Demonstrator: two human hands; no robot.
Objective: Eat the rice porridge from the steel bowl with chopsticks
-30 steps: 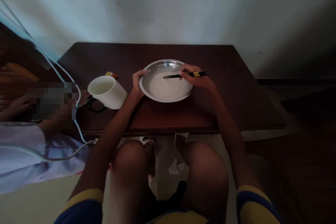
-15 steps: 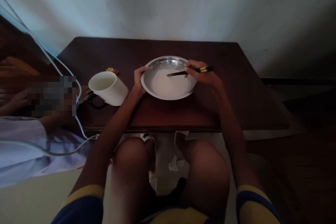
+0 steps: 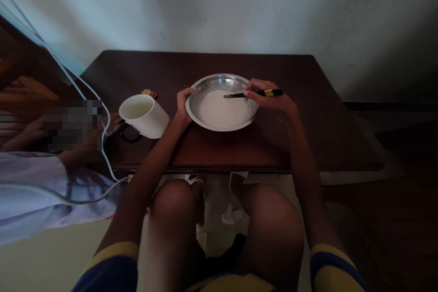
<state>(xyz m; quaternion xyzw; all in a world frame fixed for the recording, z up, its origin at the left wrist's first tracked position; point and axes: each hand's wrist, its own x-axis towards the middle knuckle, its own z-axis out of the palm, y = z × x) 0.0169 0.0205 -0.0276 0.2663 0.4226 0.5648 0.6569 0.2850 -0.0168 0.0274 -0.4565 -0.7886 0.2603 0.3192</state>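
Note:
A round metal bowl (image 3: 209, 82) with white batter or flour in it sits in the middle of a dark wooden table (image 3: 239, 150). My left hand (image 3: 183, 106) grips the bowl's left rim, fingers curled over the edge. My right hand (image 3: 267, 99) rests on the right rim and is closed on a pair of black chopsticks with yellow bands (image 3: 255, 94). The chopsticks lie nearly level, their tips over the white contents.
A white mug (image 3: 143, 116) with a dark handle lies tilted left of the bowl. A small red-yellow object (image 3: 149, 93) sits behind it. Another person in white (image 3: 30, 182) is at the left edge, with white cables (image 3: 85, 96) hanging by the table's corner. My knees are under the table's front edge.
The chopstick tips have shifted right across the bowl, and my right hand with them. My left hand stays on the rim. The view has drifted slightly.

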